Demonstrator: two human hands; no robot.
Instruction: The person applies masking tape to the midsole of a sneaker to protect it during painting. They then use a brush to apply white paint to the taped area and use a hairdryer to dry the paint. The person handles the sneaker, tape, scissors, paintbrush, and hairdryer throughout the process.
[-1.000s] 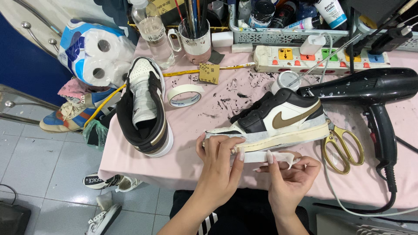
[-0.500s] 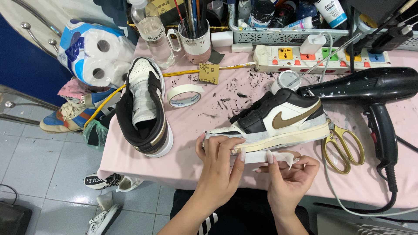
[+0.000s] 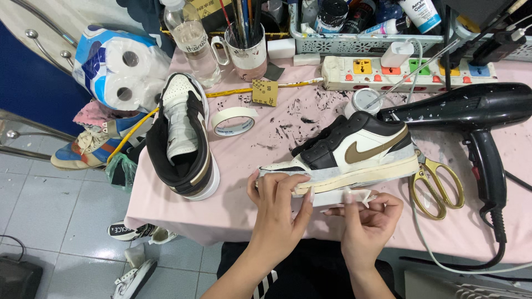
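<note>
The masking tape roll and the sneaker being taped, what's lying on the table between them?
Head view: only black paint flecks on the pink tablecloth between the masking tape roll and the sneaker.

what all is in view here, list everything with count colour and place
sneaker: 1, white, black and brown, on its side at table front, sole masked
tape strip: 1, white, under the sole, between both hands
second sneaker: 1, black and white, table left
tape roll: 1, cream, table middle
scissors: 1, gold, right of sneaker
hair dryer: 1, black, table right
power strip: 1, white, table back
mug of brushes: 1, white, back
bottle: 1, clear, back left
toilet rolls: 1 pack, white and blue, left
left hand: on sneaker toe
right hand: pinching strip
</note>
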